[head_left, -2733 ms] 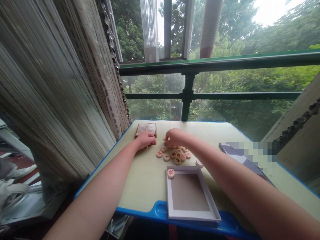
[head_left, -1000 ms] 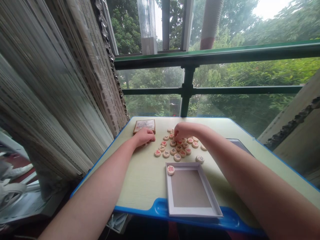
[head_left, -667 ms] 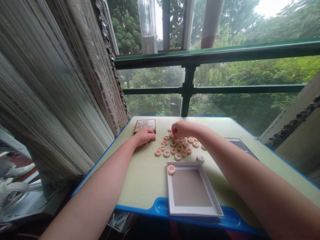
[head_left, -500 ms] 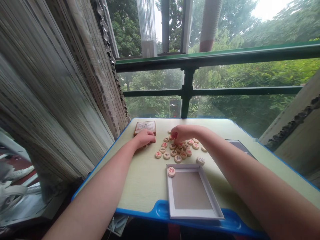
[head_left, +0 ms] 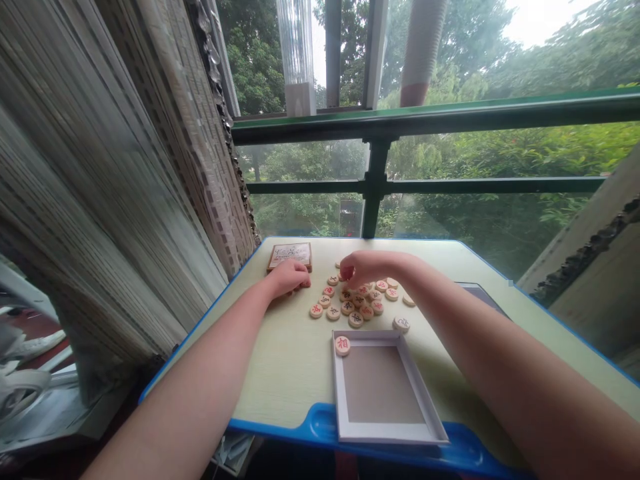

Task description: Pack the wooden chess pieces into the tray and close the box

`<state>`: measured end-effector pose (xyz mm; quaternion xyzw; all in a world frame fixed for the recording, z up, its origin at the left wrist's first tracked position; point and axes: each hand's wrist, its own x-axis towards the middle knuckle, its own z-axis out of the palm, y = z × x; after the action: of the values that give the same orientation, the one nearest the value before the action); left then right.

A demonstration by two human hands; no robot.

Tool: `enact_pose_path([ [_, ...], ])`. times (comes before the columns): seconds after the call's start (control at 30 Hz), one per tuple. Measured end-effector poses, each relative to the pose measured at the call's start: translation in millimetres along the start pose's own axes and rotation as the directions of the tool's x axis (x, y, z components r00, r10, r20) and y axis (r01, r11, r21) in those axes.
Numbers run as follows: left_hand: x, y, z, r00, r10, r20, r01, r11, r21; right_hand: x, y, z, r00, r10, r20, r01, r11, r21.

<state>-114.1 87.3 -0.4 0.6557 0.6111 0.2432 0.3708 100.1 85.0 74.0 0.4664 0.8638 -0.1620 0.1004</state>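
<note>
Round wooden Chinese chess pieces (head_left: pixel 355 320) with red or dark characters lie in a loose cluster mid-table. My right hand (head_left: pixel 361 268) reaches over the far side of this cluster, its fingers bent down and drawn together among the pieces. Anything between its fingertips is hidden by the hand. To the left, my left hand (head_left: pixel 291 277) rests on the table with curled fingers, touching or just in front of a flat box (head_left: pixel 293 255) with writing on top. Whatever might be under those fingers is out of sight. One red-marked piece (head_left: pixel 343 345) sits in the far left corner of a shallow white tray (head_left: pixel 336 393).
The pale table (head_left: pixel 280 373) has a blue rim. A flat dark-grey object (head_left: pixel 483 297) lies at the right, partly behind my right forearm. Behind the table runs a green railing (head_left: pixel 430 123) with window panes; a curtain (head_left: pixel 125 147) hangs close on the left.
My right hand has shifted very slightly left over the cluster, and a few pieces near its fingers have moved a little. My left hand stays in place.
</note>
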Motion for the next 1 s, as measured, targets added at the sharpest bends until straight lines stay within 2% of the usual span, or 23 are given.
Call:
enact_pose_path([
  [0.13,1,-1,-0.3,1.000,-0.005,-0.009,0.005,1.000,0.000,0,6,-3,0.999,0.009,0.053,-0.009,1.000,0.010],
  [0.27,0,0,-0.1,1.000,0.001,-0.010,-0.001,1.000,-0.008,-1,3,-4,0.991,-0.047,0.127,0.048,0.999,0.000],
  [0.43,0,0,0.5,1.000,0.000,-0.023,0.000,1.000,0.001,-5,-6,-6,0.994,-0.077,0.082,0.077,0.997,0.002],
  [0.53,0,-2,0.8,1.000,-0.006,-0.020,0.006,1.000,0.002,-5,-11,-4,0.986,-0.114,0.120,0.114,0.993,0.004],
  [0.63,1,-3,1.3,1.000,-0.001,-0.023,0.001,1.000,-0.005,-2,-13,0,0.986,-0.101,0.132,0.106,0.994,-0.031],
  [0.77,1,-2,1.5,1.000,0.006,-0.022,-0.006,1.000,-0.017,2,-8,-1,0.998,-0.058,0.004,0.058,0.998,0.001],
  [0.83,1,-2,1.2,1.000,-0.002,-0.023,0.002,1.000,-0.008,2,-1,-5,0.992,0.022,-0.127,-0.023,1.000,-0.004],
  [0.9,1,-2,0.9,1.000,-0.012,-0.023,0.012,1.000,0.005,2,7,-8,0.963,0.134,-0.234,-0.148,0.988,-0.043],
  [0.93,1,-2,0.7,1.000,-0.014,-0.023,0.014,1.000,0.008,2,10,-10,0.951,0.184,-0.249,-0.206,0.976,-0.065],
  [1.0,1,-1,0.7,1.000,-0.009,-0.022,0.009,1.000,0.005,1,15,-10,0.952,0.231,-0.201,-0.255,0.962,-0.101],
])
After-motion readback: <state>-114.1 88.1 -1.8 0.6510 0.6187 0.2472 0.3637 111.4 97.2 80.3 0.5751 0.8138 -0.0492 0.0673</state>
